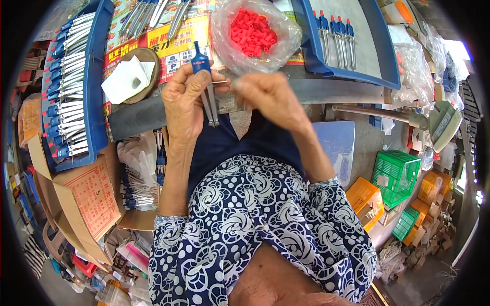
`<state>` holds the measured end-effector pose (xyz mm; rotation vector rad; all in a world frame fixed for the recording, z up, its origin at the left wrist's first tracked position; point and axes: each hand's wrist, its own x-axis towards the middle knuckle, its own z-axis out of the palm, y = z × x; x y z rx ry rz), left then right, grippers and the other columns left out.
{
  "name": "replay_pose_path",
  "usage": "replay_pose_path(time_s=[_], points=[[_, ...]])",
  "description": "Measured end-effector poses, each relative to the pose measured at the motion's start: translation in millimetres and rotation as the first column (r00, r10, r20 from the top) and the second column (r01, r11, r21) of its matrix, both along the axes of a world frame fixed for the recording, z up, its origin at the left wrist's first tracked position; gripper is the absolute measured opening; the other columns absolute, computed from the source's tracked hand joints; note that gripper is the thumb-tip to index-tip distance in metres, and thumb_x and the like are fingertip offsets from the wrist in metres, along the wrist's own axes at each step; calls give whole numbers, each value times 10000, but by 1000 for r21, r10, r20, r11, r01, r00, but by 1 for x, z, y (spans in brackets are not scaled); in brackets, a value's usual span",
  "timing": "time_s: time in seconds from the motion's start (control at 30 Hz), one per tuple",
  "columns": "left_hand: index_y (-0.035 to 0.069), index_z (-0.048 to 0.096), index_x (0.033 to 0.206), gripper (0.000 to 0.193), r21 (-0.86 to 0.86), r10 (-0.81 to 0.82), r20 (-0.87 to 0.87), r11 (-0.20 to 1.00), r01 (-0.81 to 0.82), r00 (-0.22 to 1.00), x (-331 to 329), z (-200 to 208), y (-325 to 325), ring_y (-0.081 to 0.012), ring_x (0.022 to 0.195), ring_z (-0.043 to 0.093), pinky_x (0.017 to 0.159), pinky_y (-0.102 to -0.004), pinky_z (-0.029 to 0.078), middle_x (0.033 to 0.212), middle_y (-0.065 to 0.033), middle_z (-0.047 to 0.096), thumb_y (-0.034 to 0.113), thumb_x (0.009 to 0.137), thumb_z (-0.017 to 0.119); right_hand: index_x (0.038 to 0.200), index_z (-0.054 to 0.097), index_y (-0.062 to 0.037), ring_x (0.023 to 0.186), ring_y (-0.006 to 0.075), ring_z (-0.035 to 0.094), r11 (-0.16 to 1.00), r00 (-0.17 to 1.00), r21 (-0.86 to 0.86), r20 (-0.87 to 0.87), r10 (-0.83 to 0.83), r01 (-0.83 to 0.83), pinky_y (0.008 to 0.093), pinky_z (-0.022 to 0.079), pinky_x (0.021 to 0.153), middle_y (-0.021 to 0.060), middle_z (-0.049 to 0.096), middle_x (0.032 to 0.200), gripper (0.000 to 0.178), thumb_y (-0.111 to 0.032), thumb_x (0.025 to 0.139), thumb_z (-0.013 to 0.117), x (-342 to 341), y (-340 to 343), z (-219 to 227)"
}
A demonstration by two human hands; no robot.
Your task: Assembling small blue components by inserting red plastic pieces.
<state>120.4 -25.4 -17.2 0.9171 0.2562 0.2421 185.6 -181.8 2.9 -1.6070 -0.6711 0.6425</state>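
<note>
My left hand (186,104) is closed on a drawing compass (203,84) with a blue plastic head and two silver legs. Its narrow blue tip points away from me and carries no red cap. A thin light strip or rod shows by the left fingertips; I cannot make out what it is. Just to the right is my right hand (268,97), its curled fingers smeared by motion, so whether they hold anything is hidden. Beyond both hands, small red plastic caps (252,33) fill a clear plastic bag (219,43).
Red-capped compasses are stacked in a blue tray (94,92) at left; several more lie in another blue tray (375,46) at right. White papers (127,81) rest on a round wooden piece (148,56). An open cardboard box (84,194) stands at lower left, green crates (395,176) at right.
</note>
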Motion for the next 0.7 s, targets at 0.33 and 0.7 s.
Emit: replay_pose_path(time_s=[0.33, 0.7], points=[[-37, 526, 929, 183, -36, 0, 57, 999, 3, 998, -5, -4, 1, -166, 550, 583, 475, -236, 483, 770, -159, 614, 90, 811, 584, 903, 585, 32, 729, 350, 587, 766, 496, -63, 796, -349, 640, 387, 459, 674, 219, 595, 787, 211, -124, 765, 552, 57, 34, -23], [-42, 525, 944, 195, 3, -26, 51, 1000, 26, 998, -7, -4, 1, -151, 531, 575, 438, -219, 464, 756, -152, 616, 84, 809, 588, 764, 550, 17, 556, 302, 569, 744, 485, -35, 779, -399, 667, 387, 441, 550, 143, 546, 561, 202, -175, 738, 610, 57, 48, -32]])
